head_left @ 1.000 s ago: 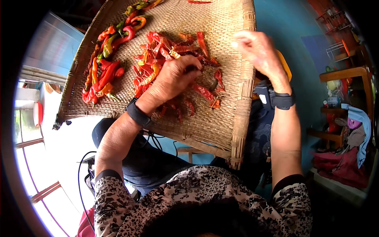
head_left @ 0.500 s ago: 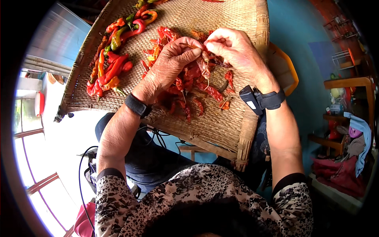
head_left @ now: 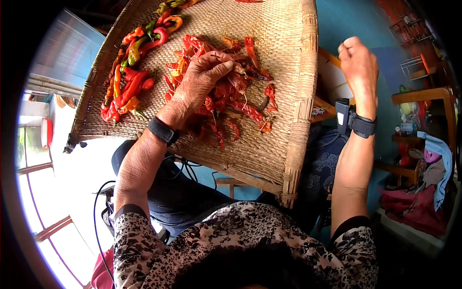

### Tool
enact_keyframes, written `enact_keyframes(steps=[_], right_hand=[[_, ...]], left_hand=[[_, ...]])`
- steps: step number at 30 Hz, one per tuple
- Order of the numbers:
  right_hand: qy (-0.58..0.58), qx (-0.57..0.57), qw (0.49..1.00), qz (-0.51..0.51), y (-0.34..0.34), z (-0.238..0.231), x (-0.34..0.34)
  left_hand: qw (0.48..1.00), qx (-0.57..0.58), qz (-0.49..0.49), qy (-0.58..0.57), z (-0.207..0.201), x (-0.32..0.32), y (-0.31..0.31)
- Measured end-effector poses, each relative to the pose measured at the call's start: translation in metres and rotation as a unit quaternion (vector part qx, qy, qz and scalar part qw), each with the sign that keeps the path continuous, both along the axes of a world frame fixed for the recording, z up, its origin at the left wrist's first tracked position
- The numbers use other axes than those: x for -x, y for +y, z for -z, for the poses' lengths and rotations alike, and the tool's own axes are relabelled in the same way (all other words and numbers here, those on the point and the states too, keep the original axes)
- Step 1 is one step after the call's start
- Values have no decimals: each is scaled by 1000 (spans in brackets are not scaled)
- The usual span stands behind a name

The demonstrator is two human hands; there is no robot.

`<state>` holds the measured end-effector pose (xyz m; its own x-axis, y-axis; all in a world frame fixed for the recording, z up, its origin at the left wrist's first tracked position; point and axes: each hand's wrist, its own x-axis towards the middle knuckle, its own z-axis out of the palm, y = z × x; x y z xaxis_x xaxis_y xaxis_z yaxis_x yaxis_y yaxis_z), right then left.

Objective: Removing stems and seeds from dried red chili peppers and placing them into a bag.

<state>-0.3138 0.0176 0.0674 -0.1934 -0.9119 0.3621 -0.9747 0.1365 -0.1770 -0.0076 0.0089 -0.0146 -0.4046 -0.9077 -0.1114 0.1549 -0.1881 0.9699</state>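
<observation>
Across my lap lies a woven bamboo tray (head_left: pixel 288 135). My left hand (head_left: pixel 199 79) is over its middle, thumb and forefinger pinched on a thin, brownish dried chili (head_left: pixel 217 57). Under and beside that hand is a loose heap of wrinkled red dried chilies (head_left: pixel 250 111), some with pale stems. Beyond the tray's right edge, my right hand (head_left: pixel 361 67) is raised with its fingers closed; whatever it may hold is hidden. Nearest to it is a box with an orange edge and pale inside (head_left: pixel 338 84), partly covered by the tray.
Smoother red, orange and green peppers (head_left: pixel 137 89) form a separate group along the tray's left side. A wooden shelf (head_left: pixel 423 96) with mixed goods and a dark red cloth (head_left: pixel 416 212) are at the right. A black cable (head_left: pixel 96 216) hangs at my left.
My right hand has left the left hand's fingertips and swung right, past the tray's edge. My left hand keeps its pinch above the heap. The tray appears slightly further left in view.
</observation>
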Motion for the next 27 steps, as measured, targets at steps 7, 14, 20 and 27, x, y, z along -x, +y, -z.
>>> enact_keyframes(steps=[7,14,20,27], right_hand=[[-306,-65,867,-387,5,39,-69],[-312,-69,847,-425,0,53,-104],[-189,104,937,-274,-11,25,-55],[85,59,989,-107,-4,26,14]], left_hand=[[999,12,37,8,4,8,3],[999,21,32,9,2,11,4],[998,44,29,-19,3,3,1],[997,57,38,-44,2,10,1]])
